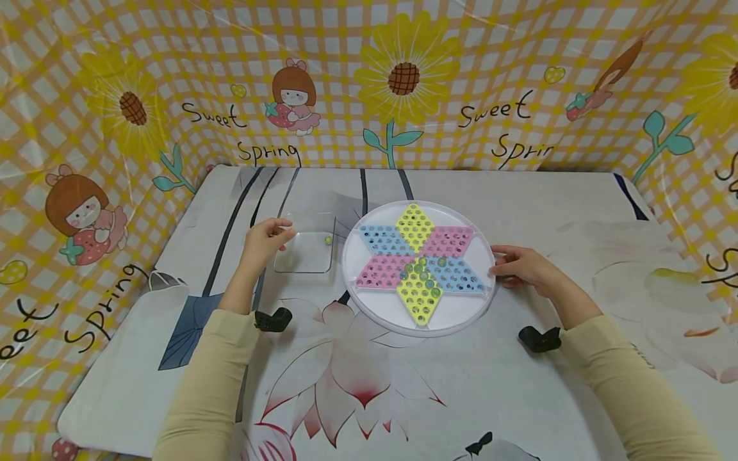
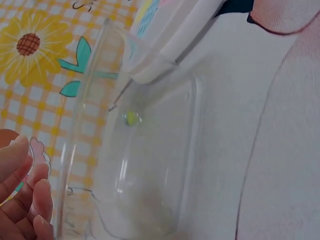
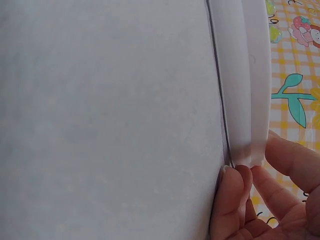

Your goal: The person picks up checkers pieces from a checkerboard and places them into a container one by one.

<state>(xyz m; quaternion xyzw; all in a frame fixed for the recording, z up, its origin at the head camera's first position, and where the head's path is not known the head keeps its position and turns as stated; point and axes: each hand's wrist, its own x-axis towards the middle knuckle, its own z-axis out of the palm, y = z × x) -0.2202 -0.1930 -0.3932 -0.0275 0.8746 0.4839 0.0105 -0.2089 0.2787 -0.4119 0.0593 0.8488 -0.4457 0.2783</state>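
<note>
A round white Chinese checkers board (image 1: 369,307) lies on the table, its star made of yellow, pink and blue sections. Several green and yellowish glass marbles (image 1: 423,275) sit around its middle and on the near yellow section. My right hand (image 1: 521,269) pinches the board's right rim (image 3: 257,90), thumb over the top and fingers at the lower edge. Left of the board stands a clear plastic box (image 1: 302,269) with one yellow-green marble (image 2: 132,118) inside. My left hand (image 1: 268,240) is beside the box's left wall, fingers loosely bent and holding nothing.
A white cloth with black lines and a lotus print (image 1: 357,365) covers the table. Behind and at the sides hangs a yellow checked curtain (image 1: 340,38) with sunflowers. Black wrist devices (image 1: 539,339) project inward from both sleeves.
</note>
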